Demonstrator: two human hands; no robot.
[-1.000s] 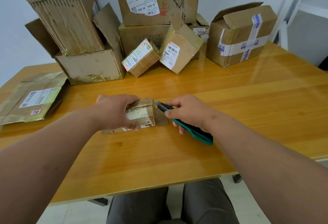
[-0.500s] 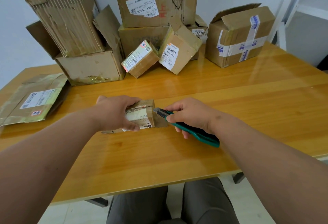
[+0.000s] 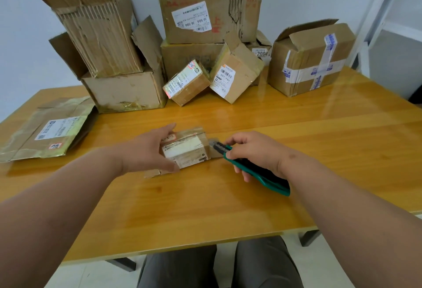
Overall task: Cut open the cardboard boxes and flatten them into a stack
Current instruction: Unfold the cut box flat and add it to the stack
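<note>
Over the last second the right hand point(image 3: 255, 153), gripping the green utility knife point(image 3: 249, 169), has drawn its blade down the right end of the small box point(image 3: 186, 150), which the left hand point(image 3: 148, 150) grasps mid-tabletop point(image 3: 319, 150), so cutting is underway.

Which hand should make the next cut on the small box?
Right. The right hand already grips the green knife, its blade tip at the small box's right end. The left hand holds that box on the table, so it is probably best left steadying.
</note>
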